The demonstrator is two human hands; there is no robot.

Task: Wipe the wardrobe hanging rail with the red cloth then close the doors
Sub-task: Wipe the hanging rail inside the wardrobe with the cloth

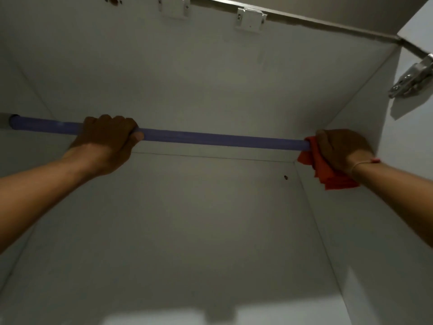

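Note:
A purple hanging rail (210, 138) runs left to right across the inside of a white wardrobe. My left hand (107, 139) is wrapped around the rail left of its middle. At the rail's right end, next to the side wall, my right hand (342, 148) presses the red cloth (328, 174) around the rail. Folds of the cloth hang below my wrist. The rail's right mount is hidden behind the hand and cloth.
White wardrobe panels enclose the space: top panel (210, 66), back wall (175, 219), right side wall (375, 231). Two metal brackets (249, 18) sit on the top panel near its front edge. A metal door hinge (412, 78) shows at the upper right.

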